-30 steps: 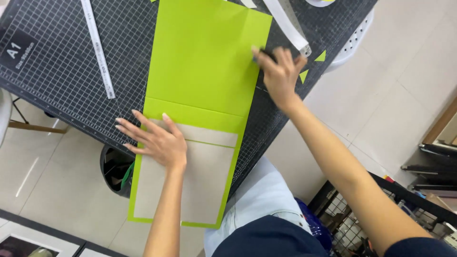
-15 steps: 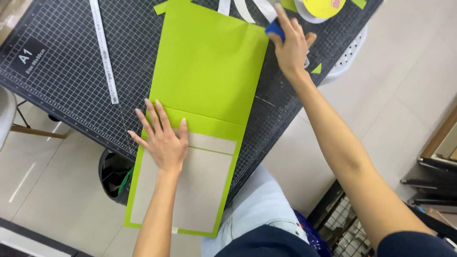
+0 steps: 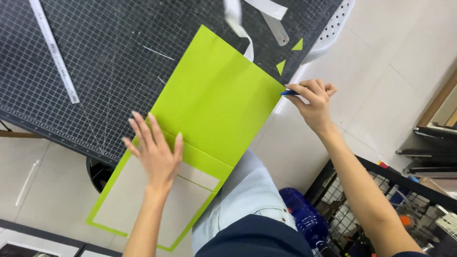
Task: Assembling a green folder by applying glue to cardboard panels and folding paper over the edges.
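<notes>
Pressing flat with fingers spread, the left hand [image 3: 157, 152] rests open on the lime-green card sheet [image 3: 216, 102], at the fold line where the green face meets a pale grey inner panel [image 3: 143, 204] with a green border. The sheet lies tilted across the near edge of the dark gridded cutting mat [image 3: 104, 62] on the table, its lower part overhanging the edge. The right hand [image 3: 312, 102] is closed around a small blue tool [image 3: 288, 93], pinched at the sheet's right corner. A white ruler [image 3: 53, 50] lies on the mat at left. Two small green triangular offcuts [image 3: 288, 57] and white paper strips [image 3: 238, 24] lie near the mat's far right edge.
</notes>
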